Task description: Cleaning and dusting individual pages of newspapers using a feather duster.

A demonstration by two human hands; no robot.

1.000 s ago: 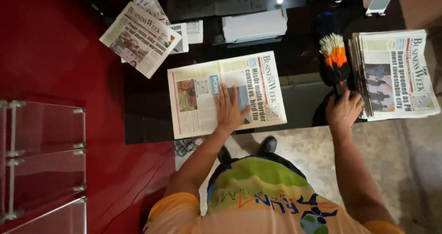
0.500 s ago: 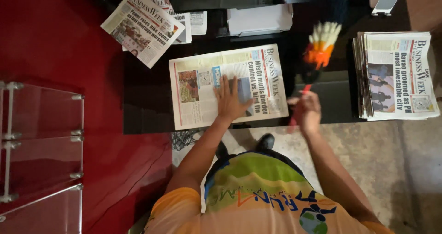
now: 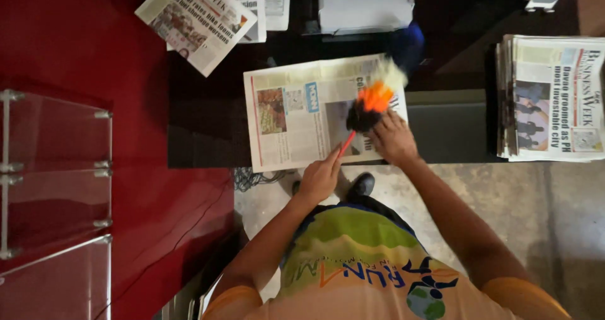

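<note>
— Two hands meet on what?
— On the feather duster (image 3: 368, 106) over the newspaper (image 3: 296, 115) on the dark table (image 3: 208, 125): left hand (image 3: 319, 180) pinches its red handle, right hand (image 3: 394, 137) grips the head.

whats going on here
A person stands at a dark counter with a newspaper spread on it. Their left hand holds the red handle of a feather duster, whose orange and dark head lies over the paper. Their right hand rests by the duster head. A stack of newspapers sits to the right.

Dark table (image 3: 208, 131), red floor (image 3: 75, 43) — grey concrete (image 3: 554, 219), glass shelves (image 3: 57, 175)
</note>
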